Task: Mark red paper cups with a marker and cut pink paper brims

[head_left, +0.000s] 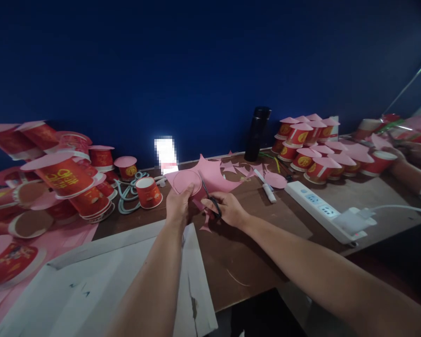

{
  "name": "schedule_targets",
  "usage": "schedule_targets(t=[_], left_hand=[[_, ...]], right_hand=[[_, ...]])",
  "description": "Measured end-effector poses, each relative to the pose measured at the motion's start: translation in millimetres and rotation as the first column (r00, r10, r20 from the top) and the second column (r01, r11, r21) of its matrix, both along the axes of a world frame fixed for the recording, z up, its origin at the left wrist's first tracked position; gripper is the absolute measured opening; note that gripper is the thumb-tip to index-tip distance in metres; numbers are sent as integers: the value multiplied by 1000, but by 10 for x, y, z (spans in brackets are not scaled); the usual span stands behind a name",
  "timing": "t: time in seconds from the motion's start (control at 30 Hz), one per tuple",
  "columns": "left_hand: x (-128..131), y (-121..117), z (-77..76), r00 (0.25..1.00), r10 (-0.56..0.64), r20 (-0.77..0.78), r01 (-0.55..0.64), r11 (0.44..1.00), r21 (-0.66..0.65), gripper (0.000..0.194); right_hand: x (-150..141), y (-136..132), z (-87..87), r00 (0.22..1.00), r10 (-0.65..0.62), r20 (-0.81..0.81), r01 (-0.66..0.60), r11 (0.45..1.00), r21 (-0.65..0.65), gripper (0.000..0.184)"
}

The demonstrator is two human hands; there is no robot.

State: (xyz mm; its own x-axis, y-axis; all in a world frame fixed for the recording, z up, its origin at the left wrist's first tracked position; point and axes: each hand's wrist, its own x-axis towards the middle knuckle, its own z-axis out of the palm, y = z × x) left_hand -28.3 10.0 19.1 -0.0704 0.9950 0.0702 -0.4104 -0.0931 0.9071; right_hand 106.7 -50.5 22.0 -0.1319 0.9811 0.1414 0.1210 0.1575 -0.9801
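My left hand (179,202) pinches a sheet of pink paper (214,175) at its lower edge, thumb on top. A circle is drawn on the sheet near that thumb, and the sheet's outer edge has curved cut-outs with pointed corners. In my right hand (228,208) are dark-handled scissors (214,205), fingers in the loops. Their blades point up and away, against the paper just right of the drawn circle. A small pink scrap (206,222) hangs or lies below the scissors. Left of my left hand stands a red paper cup (149,193).
Red cups with pink paper tops (65,175) pile up on the left; more (303,159) stand stacked at right. A black bottle (257,134), glue stick (269,193), white power strip (323,210), glowing screen (166,152) and white board (101,276) surround my arms. Another person's hand (400,152) works far right.
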Motion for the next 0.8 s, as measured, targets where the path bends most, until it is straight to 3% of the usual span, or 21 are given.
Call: schedule_targets(t=[0.5, 0.8], left_hand=[[-8, 20, -2, 1000, 22, 21, -23, 999, 31, 50], [-23, 59, -46, 997, 51, -49, -49, 998, 49, 47]], right_hand=[[23, 24, -51, 1000, 10, 28, -11, 1000, 13, 37], [13, 12, -24, 999, -13, 51, 11, 999, 42, 39]])
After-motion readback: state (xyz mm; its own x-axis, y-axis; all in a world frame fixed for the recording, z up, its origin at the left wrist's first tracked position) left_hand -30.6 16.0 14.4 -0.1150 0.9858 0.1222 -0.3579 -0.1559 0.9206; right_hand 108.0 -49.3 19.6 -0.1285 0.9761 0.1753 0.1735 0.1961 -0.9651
